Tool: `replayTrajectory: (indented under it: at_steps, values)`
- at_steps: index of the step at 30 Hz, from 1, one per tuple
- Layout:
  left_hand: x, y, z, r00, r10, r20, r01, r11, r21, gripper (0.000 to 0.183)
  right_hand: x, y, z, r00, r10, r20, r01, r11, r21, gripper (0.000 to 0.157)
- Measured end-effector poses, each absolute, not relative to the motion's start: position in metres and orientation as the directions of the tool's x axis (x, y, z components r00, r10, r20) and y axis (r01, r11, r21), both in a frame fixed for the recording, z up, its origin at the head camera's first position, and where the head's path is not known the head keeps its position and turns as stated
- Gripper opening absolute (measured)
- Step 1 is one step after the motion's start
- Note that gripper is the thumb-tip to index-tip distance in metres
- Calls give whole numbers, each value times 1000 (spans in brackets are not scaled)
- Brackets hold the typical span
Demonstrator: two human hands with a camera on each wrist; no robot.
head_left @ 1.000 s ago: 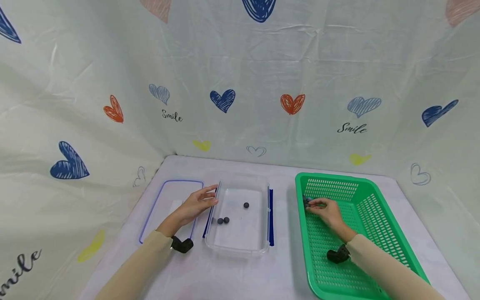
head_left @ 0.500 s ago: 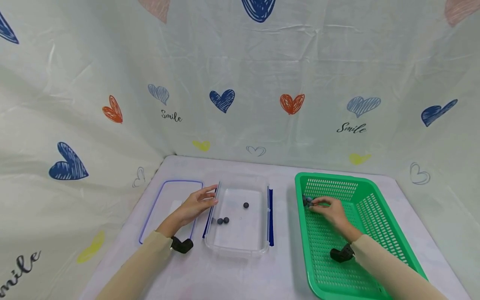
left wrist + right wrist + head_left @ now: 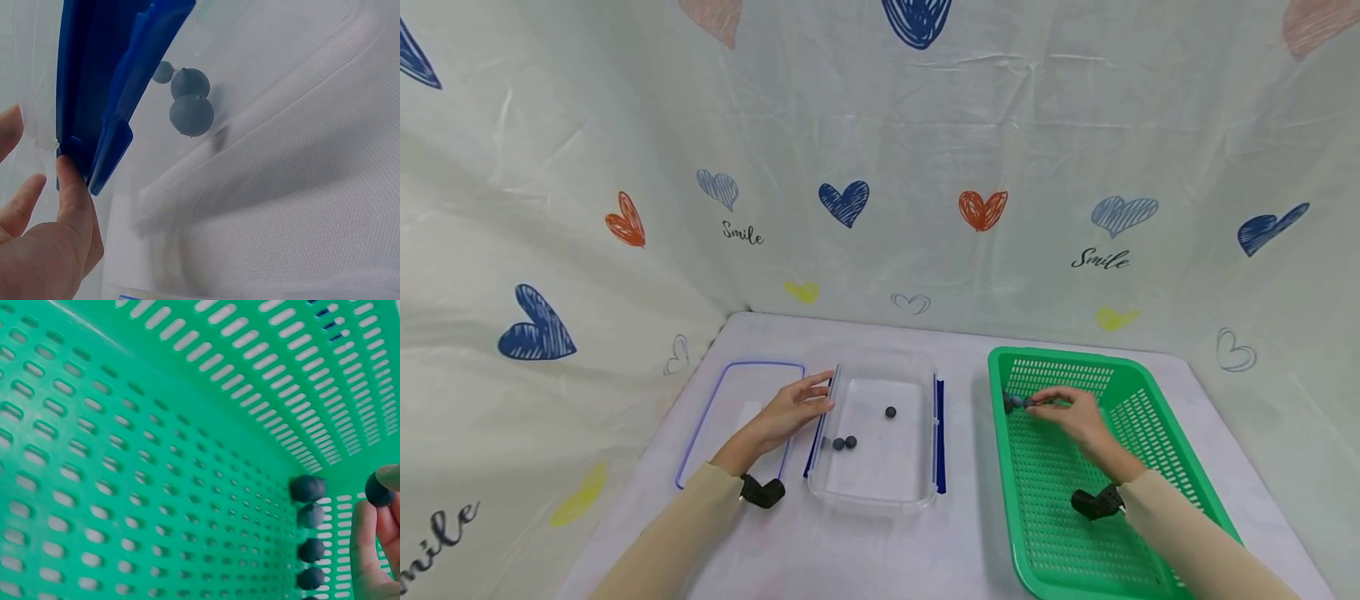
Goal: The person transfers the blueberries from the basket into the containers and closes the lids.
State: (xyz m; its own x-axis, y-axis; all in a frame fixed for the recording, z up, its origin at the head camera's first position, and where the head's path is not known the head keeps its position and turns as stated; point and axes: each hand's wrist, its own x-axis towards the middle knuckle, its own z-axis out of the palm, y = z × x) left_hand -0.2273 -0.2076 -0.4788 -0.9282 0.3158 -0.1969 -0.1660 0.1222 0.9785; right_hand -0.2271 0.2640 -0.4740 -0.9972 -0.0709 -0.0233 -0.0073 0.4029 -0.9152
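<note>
- The right hand [image 3: 1077, 414] has moved a bit to the right, away from the basket's left side. It has a berry [image 3: 377, 490]. The left hand [image 3: 786, 410] has stayed where it was.
- A big cloth [image 3: 917, 133] with hearts on it hangs at the back.
- The white table [image 3: 895, 550] is in front of it.
- The green basket [image 3: 1047, 500] is on the right of the table. The right hand is inside it.
- The clear box [image 3: 880, 479] is in the middle, just beside the left hand.
- The lid [image 3: 737, 393] lies flat to the left of the box, partly behind the left arm.
- The left hand is loose and holds nothing. One finger touches a blue clip [image 3: 115, 75] on the box.
- The right hand pinches the berry with thumb and fingers.
- More berries [image 3: 310, 550] sit in a row by the basket's left side, just left of the right hand's fingertips.
- Three box berries [image 3: 851, 442] are to the right of the left hand, not touching it. Two are side by side; one is farther back.
</note>
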Motion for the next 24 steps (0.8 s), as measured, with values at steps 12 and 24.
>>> replayTrajectory:
  at_steps: [12,24]
  values:
    - [-228,-208,-478,-928,317,-197,-168,118,979,64,-224,273,-450,-994,-111,6,-50,394,-918,46]
    - [-216,-204,-453,-913,350,-207,-173,126,977,64,-219,275,-429,-987,-148,55,-104,347,-932,39]
